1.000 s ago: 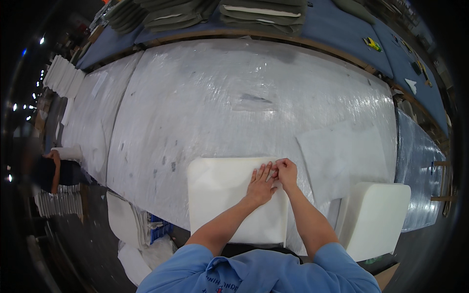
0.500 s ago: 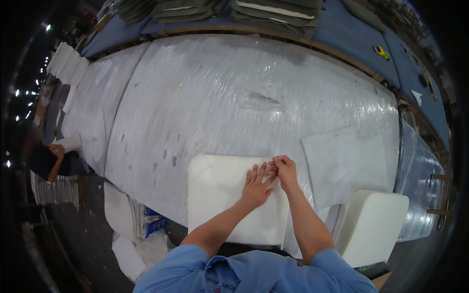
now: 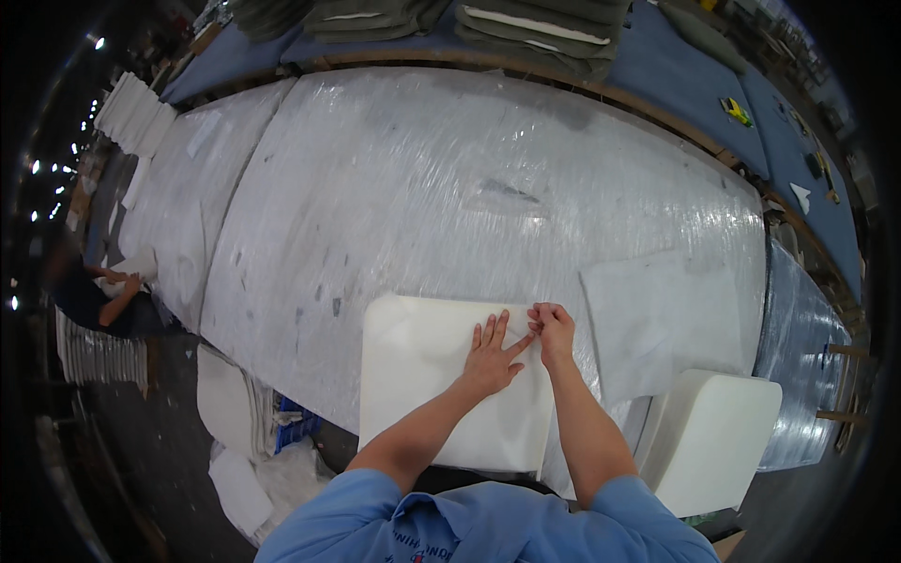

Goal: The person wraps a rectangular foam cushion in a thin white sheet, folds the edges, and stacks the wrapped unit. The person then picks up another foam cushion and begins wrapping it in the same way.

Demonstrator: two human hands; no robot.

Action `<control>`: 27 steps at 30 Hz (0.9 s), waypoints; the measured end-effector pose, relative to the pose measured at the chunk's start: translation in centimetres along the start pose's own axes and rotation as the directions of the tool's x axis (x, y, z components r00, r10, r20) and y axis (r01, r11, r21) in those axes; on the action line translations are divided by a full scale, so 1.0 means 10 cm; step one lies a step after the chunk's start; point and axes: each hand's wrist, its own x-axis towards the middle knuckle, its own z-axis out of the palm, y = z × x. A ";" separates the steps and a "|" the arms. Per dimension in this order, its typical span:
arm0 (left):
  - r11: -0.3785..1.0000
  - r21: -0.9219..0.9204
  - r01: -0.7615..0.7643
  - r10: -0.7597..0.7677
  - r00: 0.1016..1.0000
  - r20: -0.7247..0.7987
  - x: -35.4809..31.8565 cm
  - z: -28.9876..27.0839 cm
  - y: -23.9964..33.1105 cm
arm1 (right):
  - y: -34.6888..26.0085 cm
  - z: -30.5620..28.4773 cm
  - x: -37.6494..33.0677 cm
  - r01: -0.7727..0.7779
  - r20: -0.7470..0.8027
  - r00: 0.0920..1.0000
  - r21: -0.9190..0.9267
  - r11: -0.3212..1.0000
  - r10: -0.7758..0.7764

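Observation:
A cream foam cushion pad [image 3: 422,375] with rounded far corners lies at the near edge of the plastic-wrapped table [image 3: 394,188]. Flat on its upper right part rests my left hand [image 3: 490,357], fingers spread. At the pad's far right corner my right hand [image 3: 554,330] has its fingers curled in a pinch. Whatever is between those fingertips, if anything, is too small to make out.
Thin white sheets [image 3: 638,319] lie to the right on the table. More cream pads [image 3: 718,436] stand at the near right, and white pads [image 3: 225,403] at the near left. Dark green covers [image 3: 544,38] are stacked on the blue bench [image 3: 690,84]. A co-worker [image 3: 103,300] handles white material at far left.
My right hand has shifted very slightly at the pad's corner, still pinched. The left hand stays flat. At far left the co-worker's arms have moved.

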 end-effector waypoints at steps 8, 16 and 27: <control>0.999 0.010 0.049 -0.050 0.989 0.138 0.03 -0.07 0.00 | -0.29 -0.20 0.07 0.175 -0.118 0.978 0.001 0.985 -0.173; 0.996 -0.075 0.045 -0.034 0.990 0.136 0.06 -0.15 0.01 | -0.03 -0.28 -0.13 -0.142 0.000 0.990 -0.081 0.987 0.143; 0.928 -0.372 0.029 -0.219 0.849 -0.481 0.22 -0.11 -0.38 | 0.27 0.25 0.00 0.567 0.327 0.704 -0.794 0.220 -0.631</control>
